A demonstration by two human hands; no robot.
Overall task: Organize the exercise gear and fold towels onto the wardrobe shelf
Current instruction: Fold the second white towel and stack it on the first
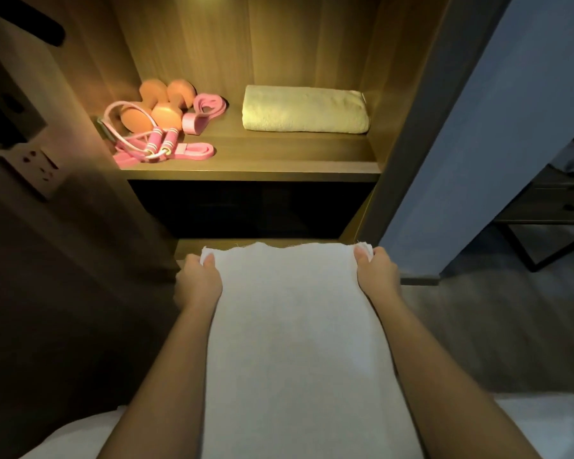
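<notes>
Wood-grain wardrobe shelf point(279, 167), warm-lit. Left hand point(198, 281) and right hand point(376, 273) each pinch a far corner of a white terry towel point(295, 326), stretched flat below shelf level. On shelf: folded cream towel point(305, 109) at right; smooth orange dumbbells point(161, 111), pink jump rope point(161, 142), flat pink bands point(206, 109) at left.

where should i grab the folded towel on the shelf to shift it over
Probably from the front, at the long near edge of the folded towel: it lies flat across the shelf with that rounded fold facing out. Slide fingers under, thumbs on top, one grip near each end.
</notes>
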